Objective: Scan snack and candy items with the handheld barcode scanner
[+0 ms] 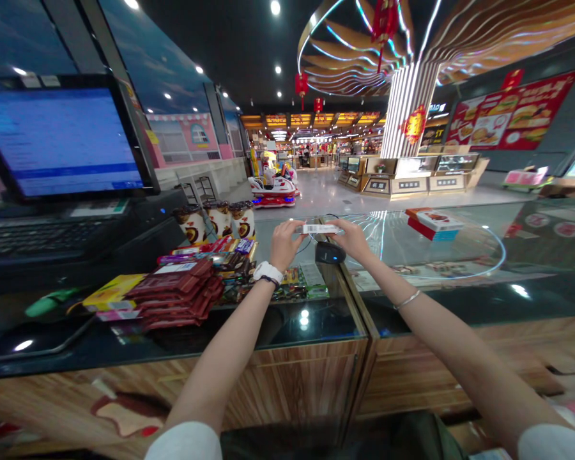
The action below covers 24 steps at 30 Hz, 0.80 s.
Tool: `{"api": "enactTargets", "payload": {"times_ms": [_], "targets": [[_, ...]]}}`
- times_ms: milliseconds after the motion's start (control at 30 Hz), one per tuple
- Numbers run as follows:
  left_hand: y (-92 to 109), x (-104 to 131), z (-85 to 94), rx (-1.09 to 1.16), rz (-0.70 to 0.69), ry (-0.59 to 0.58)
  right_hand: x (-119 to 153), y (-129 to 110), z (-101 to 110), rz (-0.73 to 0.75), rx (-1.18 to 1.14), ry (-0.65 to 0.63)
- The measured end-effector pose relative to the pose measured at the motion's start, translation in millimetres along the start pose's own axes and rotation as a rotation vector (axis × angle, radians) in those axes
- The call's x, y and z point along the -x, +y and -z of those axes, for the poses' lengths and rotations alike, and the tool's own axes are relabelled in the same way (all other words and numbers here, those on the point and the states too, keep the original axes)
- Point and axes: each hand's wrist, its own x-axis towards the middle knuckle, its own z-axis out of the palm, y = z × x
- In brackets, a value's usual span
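Note:
A small white box with a barcode (320, 229) is held level between my two hands, above the glass counter. My left hand (285, 243) grips its left end, and my right hand (352, 237) grips its right end. The barcode side faces me. Just below the box sits a black scanner (329, 253) with a small blue light, on the counter near the joint between two cabinets. It looks close under the box; whether they touch I cannot tell.
Left of my hands are stacked dark red packets (179, 291), a yellow box (112, 291), assorted snack bars (225, 249) and several lidded cups (218, 220). A monitor (67, 140) and keyboard (23, 239) stand at far left. A red-and-blue box (434, 223) lies on the glass at right.

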Motion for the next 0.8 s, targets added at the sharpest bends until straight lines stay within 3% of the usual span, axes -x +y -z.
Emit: {"api": "enactTargets", "payload": {"times_ms": [167, 333, 433, 600, 800], "targets": [[-5, 1, -0.5, -0.050, -0.006, -0.035, -8, 13, 10, 0.060, -0.078, -0.087], [-8, 1, 0.9, -0.093, -0.008, -0.023, -2, 59, 31, 0.066, -0.101, -0.333], [-9, 0, 2.0, -0.115, 0.003, -0.015, 10, 78, 31, 0.035, -0.032, -0.484], [-14, 0, 0.0, -0.119, 0.002, -0.016, 19, 74, 14, 0.107, 0.023, -0.580], [-19, 2, -3.2, -0.124, -0.002, -0.021, 18, 66, 5, 0.171, 0.116, -0.521]]}}
